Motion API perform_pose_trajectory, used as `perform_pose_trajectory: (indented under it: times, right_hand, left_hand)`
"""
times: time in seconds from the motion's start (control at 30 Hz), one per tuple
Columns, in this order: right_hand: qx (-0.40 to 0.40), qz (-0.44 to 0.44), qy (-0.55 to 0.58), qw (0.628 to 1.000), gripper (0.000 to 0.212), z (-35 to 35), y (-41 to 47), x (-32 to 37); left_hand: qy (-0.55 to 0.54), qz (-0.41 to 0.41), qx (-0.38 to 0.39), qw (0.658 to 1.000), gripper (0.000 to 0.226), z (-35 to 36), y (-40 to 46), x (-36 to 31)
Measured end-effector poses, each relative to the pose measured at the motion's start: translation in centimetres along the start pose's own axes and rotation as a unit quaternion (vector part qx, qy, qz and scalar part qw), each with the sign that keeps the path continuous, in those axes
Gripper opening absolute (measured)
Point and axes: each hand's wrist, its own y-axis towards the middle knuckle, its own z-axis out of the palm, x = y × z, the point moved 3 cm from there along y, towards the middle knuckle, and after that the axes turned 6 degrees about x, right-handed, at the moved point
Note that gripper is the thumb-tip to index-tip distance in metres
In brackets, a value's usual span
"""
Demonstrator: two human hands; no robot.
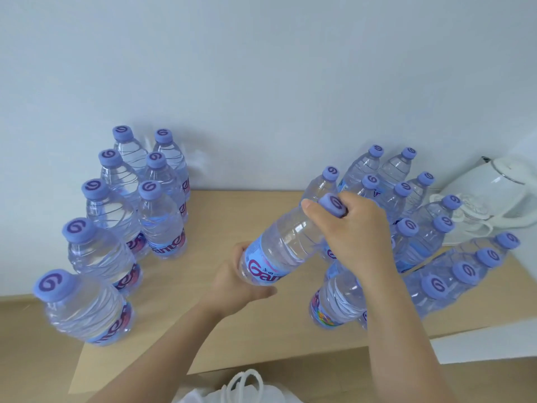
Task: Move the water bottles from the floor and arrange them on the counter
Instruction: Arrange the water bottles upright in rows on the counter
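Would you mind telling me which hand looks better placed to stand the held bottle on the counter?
Probably the left hand: it grips the tilted clear plastic water bottle at its base, over bare tan wooden counter. The right hand only holds the purple cap end.

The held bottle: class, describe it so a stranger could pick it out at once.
On the wooden counter, bottles stand grouped left and right. Over the gap between them, the held bottle is the only tilted one, left hand at its base, right hand at its cap.
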Motion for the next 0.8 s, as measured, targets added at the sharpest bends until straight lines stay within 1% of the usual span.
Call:
perform_pose_trajectory:
  times: [0.03,0.07,0.1,0.13,0.17,0.2,0.23,0.27,0.3,0.33,0.4,0.43,0.5,0.57,0.63,0.7,0.73,0.8]
  right_hand:
    - [0.007,0.003,0.055,0.998,0.053,0.5,0.4,0.4]
    - [0.042,0.017,0.133,0.990,0.048,1.1,0.9,0.7]
    - [0.104,0.036,0.231,0.967,0.043,2.0,1.3,1.0]
    - [0.178,0.059,0.314,0.931,0.039,3.1,1.5,1.3]
    - [0.233,0.073,0.346,0.906,0.038,4.2,1.5,1.6]
    - [0.256,0.076,0.325,0.907,0.040,5.4,1.3,1.7]
    - [0.248,0.070,0.293,0.921,0.042,6.4,1.1,1.8]
    - [0.218,0.060,0.259,0.939,0.041,7.3,1.1,1.8]
    - [0.193,0.056,0.239,0.950,0.039,7.9,1.0,1.9]
    - [0.188,0.055,0.240,0.951,0.038,8.5,0.9,2.0]
    - [0.205,0.045,0.261,0.942,0.036,9.5,1.0,2.6]
    - [0.219,0.036,0.267,0.938,0.037,10.0,1.0,3.0]
    - [0.244,0.009,0.268,0.932,0.038,10.8,0.8,3.9]
    - [0.269,-0.020,0.239,0.933,0.035,11.4,0.6,4.8]
    - [0.306,-0.045,0.184,0.933,0.038,11.9,0.2,5.7]
    - [0.338,-0.056,0.149,0.928,0.050,12.6,-0.4,6.6]
    - [0.345,-0.061,0.139,0.926,0.055,13.1,-0.8,7.0]
    - [0.348,-0.070,0.136,0.925,0.055,14.2,-1.5,7.8]
  left_hand:
    - [-0.020,-0.006,-0.011,1.000,0.073,-0.6,-0.6,-0.4]
    - [-0.044,-0.015,-0.003,0.999,0.071,-1.2,-1.2,-0.6]
    - [-0.074,-0.022,0.026,0.997,0.069,-1.5,-1.8,-0.8]
    - [-0.105,-0.024,0.067,0.992,0.066,-1.6,-2.5,-1.1]
    - [-0.130,-0.025,0.109,0.985,0.061,-1.7,-3.3,-1.3]
    - [-0.144,-0.027,0.136,0.980,0.056,-1.6,-4.1,-1.6]
    - [-0.151,-0.029,0.143,0.978,0.053,-1.6,-4.7,-1.7]
    - [-0.155,-0.024,0.132,0.979,0.052,-1.7,-5.1,-1.8]
    - [-0.155,-0.016,0.110,0.982,0.050,-1.9,-5.2,-1.8]
    - [-0.154,-0.007,0.087,0.984,0.046,-2.1,-5.4,-1.7]
    - [-0.150,0.004,0.061,0.987,0.035,-2.7,-5.7,-1.7]
    - [-0.149,0.004,0.050,0.988,0.035,-3.0,-5.9,-1.6]
    - [-0.153,-0.010,0.010,0.988,0.050,-3.7,-6.4,-0.7]
    - [-0.161,-0.024,-0.036,0.986,0.066,-4.4,-6.9,0.1]
    - [-0.157,-0.036,-0.090,0.983,0.072,-5.2,-7.3,1.0]
    - [-0.145,-0.059,-0.152,0.976,0.076,-6.2,-7.8,2.0]
    - [-0.145,-0.069,-0.174,0.972,0.078,-6.6,-8.0,2.5]
    - [-0.147,-0.084,-0.201,0.965,0.079,-7.2,-8.2,3.5]
